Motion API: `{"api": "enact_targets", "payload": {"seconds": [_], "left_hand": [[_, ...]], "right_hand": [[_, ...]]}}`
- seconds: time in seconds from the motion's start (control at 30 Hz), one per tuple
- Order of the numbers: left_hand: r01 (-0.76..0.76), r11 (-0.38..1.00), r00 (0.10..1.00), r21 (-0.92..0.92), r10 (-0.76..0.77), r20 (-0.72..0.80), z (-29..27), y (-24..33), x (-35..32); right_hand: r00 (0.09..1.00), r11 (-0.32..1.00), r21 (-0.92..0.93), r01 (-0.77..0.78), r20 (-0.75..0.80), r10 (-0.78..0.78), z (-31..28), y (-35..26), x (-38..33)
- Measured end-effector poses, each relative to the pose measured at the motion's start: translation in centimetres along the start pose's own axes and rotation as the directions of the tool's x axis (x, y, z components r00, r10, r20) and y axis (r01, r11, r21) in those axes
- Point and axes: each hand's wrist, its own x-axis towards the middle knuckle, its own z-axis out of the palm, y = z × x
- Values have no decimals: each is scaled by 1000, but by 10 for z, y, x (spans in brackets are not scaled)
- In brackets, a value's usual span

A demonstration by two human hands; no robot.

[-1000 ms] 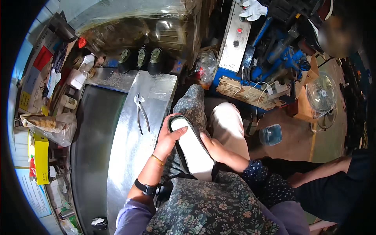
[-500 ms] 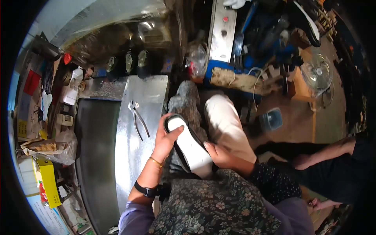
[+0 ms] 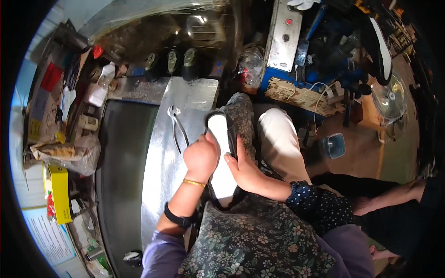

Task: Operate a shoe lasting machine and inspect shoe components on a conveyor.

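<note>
A dark shoe (image 3: pixel 222 185) with a long white underside facing up lies along my lap, its rounded end pointing away from me. My left hand (image 3: pixel 202 158) is closed over its left edge near the middle, with the fingers bent. On the opposite side, my right hand (image 3: pixel 246 174) grips the edge, thumb on the white face and fingers along the dark side. The lower end of the shoe rests against my floral apron (image 3: pixel 259 236). Metal pliers (image 3: pixel 179 127) lie on the shiny metal bench plate (image 3: pixel 162 171) left of my hands, touched by neither.
Several dark shoes (image 3: pixel 189 65) stand beyond the metal plate. A dark belt (image 3: pixel 123 171) runs along the left. Past my knees is a blue machine with a metal control panel (image 3: pixel 285 39). A fan (image 3: pixel 390 97) and a blue bin (image 3: pixel 334 145) stand right; another person's arm (image 3: pixel 394 197) is close by.
The shoe has turned more upright in view. My left hand has slid from its far end down to the left edge and closed; my right hand has moved up the right edge.
</note>
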Motion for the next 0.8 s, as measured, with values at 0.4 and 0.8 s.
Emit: {"api": "enact_targets", "payload": {"seconds": [0.4,0.8], "left_hand": [[45,781,992,-624,36,117,0,3,-62],[530,-421,825,-737,51,563,-54,-56,-84]], "right_hand": [[950,939,207,276,-207,-234,7,53,-2],[885,891,-98,443,210,-416,-113,-39,43]]}}
